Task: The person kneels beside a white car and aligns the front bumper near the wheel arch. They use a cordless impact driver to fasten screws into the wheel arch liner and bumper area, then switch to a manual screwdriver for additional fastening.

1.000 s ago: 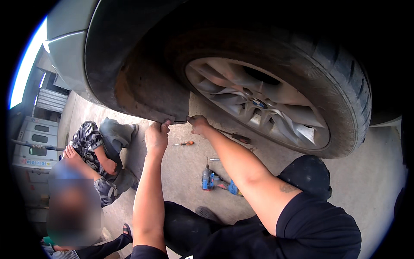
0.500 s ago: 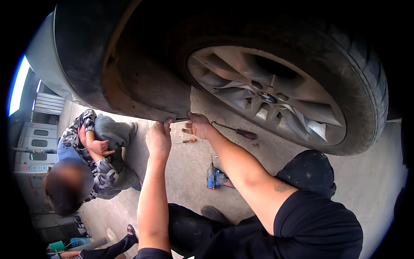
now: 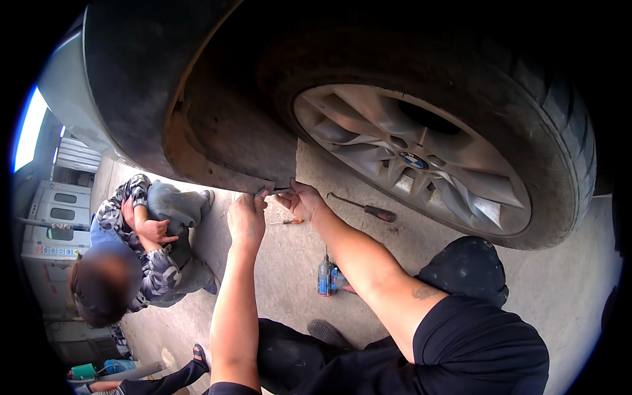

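Note:
A dark wheel arch liner (image 3: pixel 243 141) hangs inside the bumper (image 3: pixel 131 85), ahead of the tyre. At its lower edge my left hand (image 3: pixel 246 222) is closed, thumb and fingertips pinched together; what lies between them is too small to make out. Beside it, my right hand (image 3: pixel 306 201) grips the liner's lower corner with thumb and fingers. A thin dark strip shows between the two hands along that edge. The car wheel (image 3: pixel 421 161), with its silver spoked rim, stands just to the right of my right hand.
On the concrete floor lie an orange-handled screwdriver (image 3: pixel 289 221), a hooked pry tool (image 3: pixel 375 212) with a dark handle, and a blue power driver (image 3: pixel 326 275). A person in a camouflage top (image 3: pixel 161 263) crouches at left. Another person's sandalled foot (image 3: pixel 200 355) shows lower left.
Both hands sit slightly lower in the picture, as do the bumper and wheel with the shifted view. My right hand's fingers have drawn closer to the liner edge and to my left hand.

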A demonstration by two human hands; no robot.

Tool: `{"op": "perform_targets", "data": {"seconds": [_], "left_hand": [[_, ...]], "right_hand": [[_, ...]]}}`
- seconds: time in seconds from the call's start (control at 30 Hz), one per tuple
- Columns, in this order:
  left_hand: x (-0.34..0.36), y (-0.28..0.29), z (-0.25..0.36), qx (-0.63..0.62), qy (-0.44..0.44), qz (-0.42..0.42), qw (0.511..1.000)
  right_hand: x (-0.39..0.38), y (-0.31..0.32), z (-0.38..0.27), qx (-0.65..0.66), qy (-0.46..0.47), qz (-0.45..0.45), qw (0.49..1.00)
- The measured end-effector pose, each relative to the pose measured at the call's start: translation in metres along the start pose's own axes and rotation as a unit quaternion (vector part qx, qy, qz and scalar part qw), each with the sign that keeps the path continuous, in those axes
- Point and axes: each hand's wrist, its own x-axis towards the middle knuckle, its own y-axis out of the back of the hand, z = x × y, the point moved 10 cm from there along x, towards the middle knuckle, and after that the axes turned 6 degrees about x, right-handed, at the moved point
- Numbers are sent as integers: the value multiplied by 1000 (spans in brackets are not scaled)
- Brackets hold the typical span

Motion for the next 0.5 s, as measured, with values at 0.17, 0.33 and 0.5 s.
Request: {"op": "perform_targets", "data": {"seconds": [0.17,0.33,0.5], "left_hand": [[-2,0,-1,-14,34,-36,999],[-2,-2,-3,-1,46,-49,998],[-3,3,3,27,59,-53,996]], "right_hand": [[0,7,-3,-54,5,63,997],[3,20,-40,-312,-42,50,948],[15,-2,-70,-573,-55,32,817]]}}
